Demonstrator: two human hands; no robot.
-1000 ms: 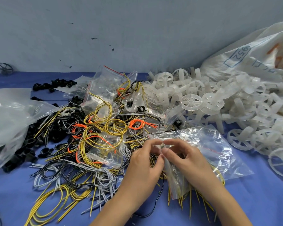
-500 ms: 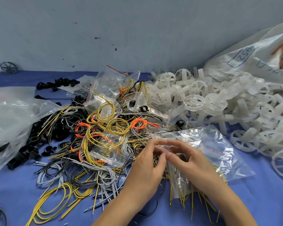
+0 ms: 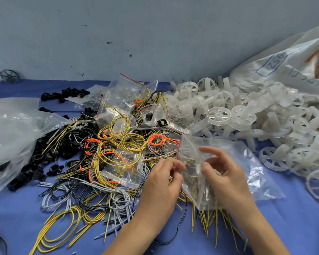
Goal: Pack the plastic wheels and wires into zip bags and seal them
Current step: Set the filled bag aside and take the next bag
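Apart now, where they met before, your left hand (image 3: pixel 162 183) pinches the bag (image 3: pixel 238 157) lip and your right hand (image 3: pixel 226 179), fingers loosely curled, grips its other wall, seemingly to spread the mouth. Wires (image 3: pixel 116 153) lie just left; wheels (image 3: pixel 243 115) heap beyond, near for loading.

Small-parts packing workshop: heaped plastic wheels (image 3: pixel 247 115), wires (image 3: pixel 118 144), bulk sack (image 3: pixel 284 65).

The left hand (image 3: pixel 160 188) and right hand (image 3: pixel 226 183) are bare, their fingers (image 3: pixel 212 151) ending in short nails. Above the tabletop (image 3: pixel 293 227), both forearms show bare too.
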